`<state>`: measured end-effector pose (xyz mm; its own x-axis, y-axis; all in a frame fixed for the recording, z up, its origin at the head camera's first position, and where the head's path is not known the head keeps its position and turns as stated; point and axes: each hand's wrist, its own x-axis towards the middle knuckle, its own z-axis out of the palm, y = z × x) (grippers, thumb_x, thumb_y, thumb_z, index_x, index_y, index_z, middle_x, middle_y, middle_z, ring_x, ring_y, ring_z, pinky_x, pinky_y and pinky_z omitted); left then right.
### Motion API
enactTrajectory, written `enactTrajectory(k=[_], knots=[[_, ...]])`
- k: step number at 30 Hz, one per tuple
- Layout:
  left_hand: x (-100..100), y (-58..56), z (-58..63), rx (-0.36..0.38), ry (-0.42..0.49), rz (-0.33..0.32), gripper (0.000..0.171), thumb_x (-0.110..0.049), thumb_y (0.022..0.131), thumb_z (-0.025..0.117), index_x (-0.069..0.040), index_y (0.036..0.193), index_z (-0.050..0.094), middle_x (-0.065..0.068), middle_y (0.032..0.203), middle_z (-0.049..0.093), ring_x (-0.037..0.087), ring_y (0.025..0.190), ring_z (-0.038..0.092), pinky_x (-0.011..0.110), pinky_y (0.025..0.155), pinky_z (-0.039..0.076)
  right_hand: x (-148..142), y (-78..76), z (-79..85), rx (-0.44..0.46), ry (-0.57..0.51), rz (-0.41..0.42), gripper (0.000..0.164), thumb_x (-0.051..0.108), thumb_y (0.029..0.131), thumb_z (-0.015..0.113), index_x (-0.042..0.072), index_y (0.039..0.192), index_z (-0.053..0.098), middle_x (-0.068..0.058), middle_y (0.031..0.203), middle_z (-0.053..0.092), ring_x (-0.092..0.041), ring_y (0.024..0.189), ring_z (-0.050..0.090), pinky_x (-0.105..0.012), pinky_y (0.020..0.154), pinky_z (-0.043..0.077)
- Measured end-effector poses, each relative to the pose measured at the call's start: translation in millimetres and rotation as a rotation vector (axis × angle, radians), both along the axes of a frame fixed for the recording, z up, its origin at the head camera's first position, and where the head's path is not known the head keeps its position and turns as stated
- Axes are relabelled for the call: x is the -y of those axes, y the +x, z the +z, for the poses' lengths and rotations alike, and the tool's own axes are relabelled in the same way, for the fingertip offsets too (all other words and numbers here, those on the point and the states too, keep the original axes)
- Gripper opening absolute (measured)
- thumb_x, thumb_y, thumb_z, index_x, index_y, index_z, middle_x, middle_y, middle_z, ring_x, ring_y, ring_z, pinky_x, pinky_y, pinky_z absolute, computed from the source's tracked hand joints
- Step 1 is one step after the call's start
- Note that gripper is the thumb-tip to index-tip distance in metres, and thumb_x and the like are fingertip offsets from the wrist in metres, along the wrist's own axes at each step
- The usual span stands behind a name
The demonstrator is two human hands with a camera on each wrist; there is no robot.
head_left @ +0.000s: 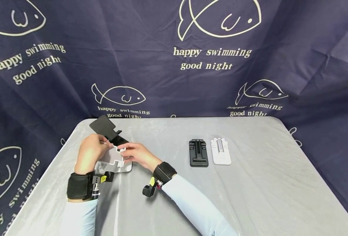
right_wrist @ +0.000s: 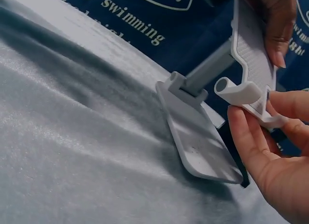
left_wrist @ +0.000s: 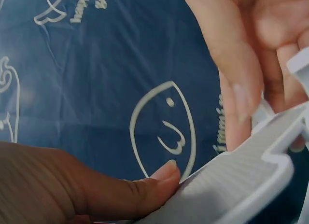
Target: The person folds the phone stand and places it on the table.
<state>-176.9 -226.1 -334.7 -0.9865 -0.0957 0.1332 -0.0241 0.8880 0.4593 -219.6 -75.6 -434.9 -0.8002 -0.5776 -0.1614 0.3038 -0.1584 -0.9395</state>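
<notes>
A white folding phone stand (right_wrist: 203, 142) stands unfolded at the table's left, its base on the cloth and its arm raised. My left hand (head_left: 90, 152) grips one side of its tilted upper plate, the thumb lying along the edge in the left wrist view. At the plate's other end, my right hand (head_left: 141, 155) pinches one of the small hooked lips, as the right wrist view shows. Just behind the hands is an unfolded black phone stand (head_left: 103, 126). Its lower part is partly hidden by the hands and the white stand.
Right of the middle, a folded black phone stand (head_left: 199, 153) and a folded white phone stand (head_left: 221, 154) lie side by side on the grey-covered table (head_left: 265, 190). A dark blue curtain (head_left: 162, 72) with fish drawings hangs behind the table and at its sides.
</notes>
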Motion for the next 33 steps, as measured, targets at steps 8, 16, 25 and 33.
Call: enactTrajectory(k=[8, 16, 25, 33], knots=[[-34, -4.6, 22.4, 0.001, -0.057, -0.1, 0.01, -0.014, 0.079, 0.067, -0.006, 0.082, 0.071, 0.019, 0.09, 0.07, 0.036, 0.077, 0.063, 0.04, 0.055, 0.044, -25, 2.9, 17.8, -0.12, 0.015, -0.025, 0.029, 0.0, 0.089, 0.061, -0.009, 0.116, 0.059, -0.002, 0.088, 0.063, -0.01, 0.067, 0.06, -0.024, 0.066, 0.054], [-85, -21.4, 25.5, -0.047, -0.108, -0.212, 0.006, -0.014, 0.083, 0.069, -0.01, 0.086, 0.072, 0.013, 0.095, 0.071, 0.031, 0.081, 0.065, 0.048, 0.064, 0.05, -73, -0.3, 31.0, -0.232, 0.078, -0.115, 0.036, 0.006, 0.087, 0.062, -0.005, 0.121, 0.056, 0.005, 0.094, 0.062, -0.005, 0.076, 0.057, -0.02, 0.067, 0.049], [-139, -42.7, 19.8, -0.157, -0.152, -0.396, 0.01, -0.011, 0.08, 0.073, -0.01, 0.09, 0.071, 0.007, 0.094, 0.066, 0.028, 0.091, 0.06, 0.044, 0.074, 0.052, -120, -1.7, 34.3, -0.195, -0.008, -0.311, 0.04, 0.001, 0.086, 0.059, -0.007, 0.125, 0.053, 0.009, 0.096, 0.066, -0.005, 0.085, 0.059, -0.023, 0.076, 0.047], [-166, -54.8, 10.3, -0.249, -0.188, -0.543, 0.013, -0.005, 0.079, 0.073, -0.011, 0.089, 0.068, 0.005, 0.087, 0.06, 0.026, 0.089, 0.054, 0.037, 0.079, 0.048, -138, -1.6, 25.5, -0.118, -0.085, -0.439, 0.023, -0.002, 0.087, 0.056, 0.013, 0.102, 0.062, 0.011, 0.09, 0.065, -0.006, 0.081, 0.055, -0.023, 0.07, 0.042]])
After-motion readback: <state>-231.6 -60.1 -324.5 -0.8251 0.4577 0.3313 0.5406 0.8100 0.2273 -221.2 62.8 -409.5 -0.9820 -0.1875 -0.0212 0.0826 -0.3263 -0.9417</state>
